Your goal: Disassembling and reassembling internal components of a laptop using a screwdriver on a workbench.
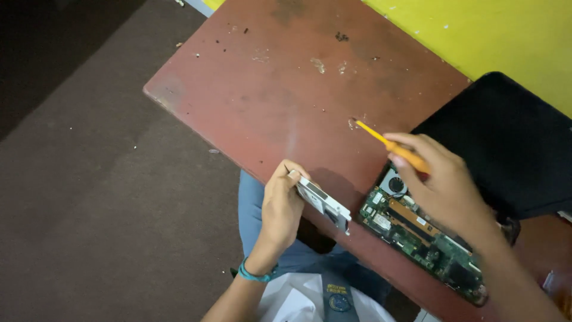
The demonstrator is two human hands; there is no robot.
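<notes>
Nearest, at six o'clock, the left hand (280,209) has its fingers clamped on a silver drive bracket (323,200), held tilted over the near edge of the red tabletop (262,89). At four o'clock an opened laptop board (417,238), green with a round fan, lies along that same edge. Above it the right hand (444,185) has fingers closed around an orange screwdriver (393,146), tip pointing to eleven o'clock. Farther out, from ten to twelve o'clock, the tabletop is bare up to its far corner. A black cover (506,137) lies at two o'clock.
</notes>
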